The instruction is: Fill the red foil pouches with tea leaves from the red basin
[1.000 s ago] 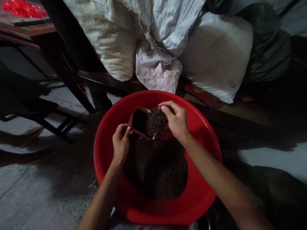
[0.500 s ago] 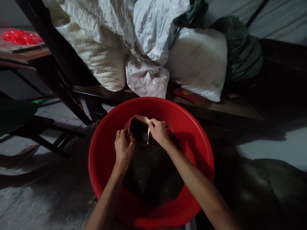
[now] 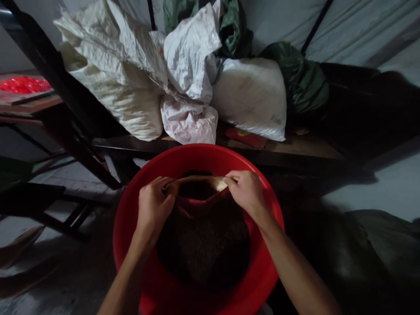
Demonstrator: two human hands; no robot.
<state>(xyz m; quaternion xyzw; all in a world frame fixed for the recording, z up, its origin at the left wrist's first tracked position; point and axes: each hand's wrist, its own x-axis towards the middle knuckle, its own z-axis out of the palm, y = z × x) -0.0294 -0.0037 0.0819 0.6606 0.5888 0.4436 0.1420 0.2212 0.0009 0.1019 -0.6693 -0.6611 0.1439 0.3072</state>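
Note:
A large red tub (image 3: 131, 218) holds a heap of dark loose material (image 3: 210, 245). Above the heap is a bag (image 3: 200, 205), reddish outside and pale inside, its mouth stretched wide between my two hands. My left hand (image 3: 155, 201) pinches the left end of the bag's rim, and my right hand (image 3: 245, 190) pinches the right end. The bag's inside looks dark; what it contains cannot be made out.
Behind the tub, a low wooden bench (image 3: 302, 146) bears white sacks (image 3: 251, 94) and a dark green sack (image 3: 302, 83). Red wrapped pieces (image 3: 24, 84) lie on a table at the left. A dark stool (image 3: 33, 199) stands below it.
Both hands have lifted the bag nearer to me and moved farther apart, pulling its mouth into a wide, flatter opening. The camera view has shifted, moving the sacks left and down.

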